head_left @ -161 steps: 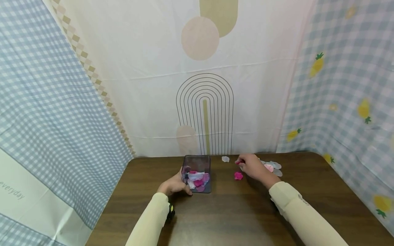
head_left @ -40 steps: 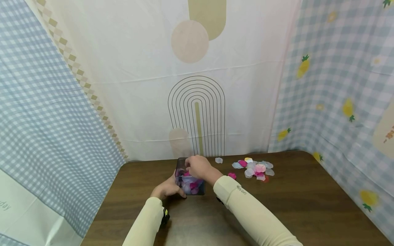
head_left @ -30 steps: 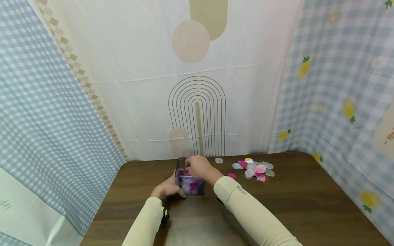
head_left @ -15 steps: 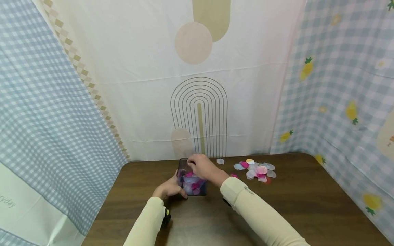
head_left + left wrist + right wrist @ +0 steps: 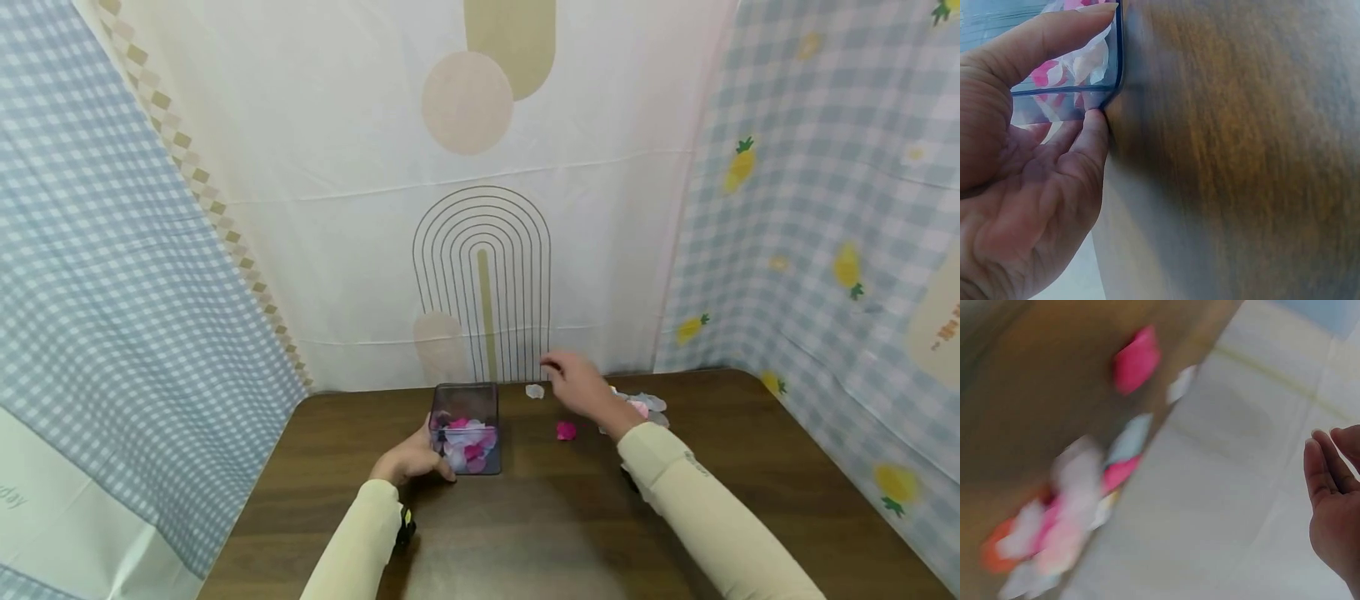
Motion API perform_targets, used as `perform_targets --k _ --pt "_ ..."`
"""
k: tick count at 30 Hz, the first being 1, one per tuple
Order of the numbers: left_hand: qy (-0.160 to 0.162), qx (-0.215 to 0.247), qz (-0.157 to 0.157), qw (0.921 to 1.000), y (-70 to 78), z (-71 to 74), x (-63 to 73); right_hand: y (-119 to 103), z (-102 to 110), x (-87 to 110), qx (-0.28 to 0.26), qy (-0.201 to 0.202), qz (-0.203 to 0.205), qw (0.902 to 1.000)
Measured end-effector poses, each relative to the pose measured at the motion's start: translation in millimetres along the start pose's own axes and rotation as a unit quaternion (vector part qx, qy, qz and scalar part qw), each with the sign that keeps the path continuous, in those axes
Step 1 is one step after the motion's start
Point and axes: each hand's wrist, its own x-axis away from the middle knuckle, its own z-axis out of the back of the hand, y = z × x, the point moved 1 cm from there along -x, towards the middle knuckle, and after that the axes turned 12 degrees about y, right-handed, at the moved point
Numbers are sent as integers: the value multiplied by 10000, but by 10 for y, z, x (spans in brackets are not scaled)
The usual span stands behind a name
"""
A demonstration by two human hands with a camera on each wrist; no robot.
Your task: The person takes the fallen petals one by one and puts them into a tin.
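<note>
My left hand [image 5: 411,460] grips the lower left corner of a clear plastic box [image 5: 491,463] that holds pink, white and purple artificial petals [image 5: 463,439]. In the left wrist view the thumb of that hand [image 5: 1025,162] lies along one wall of the box [image 5: 991,22], with the fingertips at the bottom edge. My right hand [image 5: 581,386] is raised over the back of the table, right of the box. The right wrist view shows that hand [image 5: 1338,500] with fingers fairly straight, thumb close to them and nothing held. It partly hides a pile of petals [image 5: 651,405] in the head view.
A single bright pink petal [image 5: 566,431] and a white petal [image 5: 535,391] lie apart between box and pile. In the right wrist view the petal pile [image 5: 1069,506] is blurred. A patterned cloth [image 5: 360,250] hangs behind the wooden table [image 5: 540,533].
My right hand has come out of the box and moved right, toward the petal pile. The left hand keeps its hold on the box. More petals are in the box than several seconds ago.
</note>
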Motion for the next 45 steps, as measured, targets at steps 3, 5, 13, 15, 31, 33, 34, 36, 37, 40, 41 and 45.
perform_targets --k 3,5,13,15,31,33,34,36,37,40,41,45 --pt "-24 -87 -17 10000 23 2 -13 291 128 138 135 12 -333 9994" --pt "-20 -133 -28 9999 37 6 -25 455 180 229 217 26 -425 9989" --pt "22 -103 -37 9999 56 27 -43 714 260 383 319 -216 -523 9979" --pt "30 -87 -12 10000 44 26 -40 708 250 403 333 -344 -495 9976" --pt "103 -212 84 9997 23 -6 19 452 -208 508 824 -1571 131 9841" --pt "102 -222 70 9997 27 -6 27 448 -257 485 920 -1682 84 9814" --pt "101 -220 73 9997 30 -5 31 448 -278 473 979 -1709 77 9804" --pt "97 -208 87 9997 33 -5 36 449 -320 447 1060 -1765 26 9786" --pt "103 -206 88 9997 36 -5 38 449 -342 433 1084 -1779 8 9781" --pt "103 -203 103 9997 32 -8 40 434 -395 386 1132 -1766 35 9778" --pt "104 -207 100 9997 30 -10 38 429 -416 370 1126 -1738 53 9783" --pt "95 -205 110 9997 20 -21 31 407 -485 302 1080 -1644 123 9804"
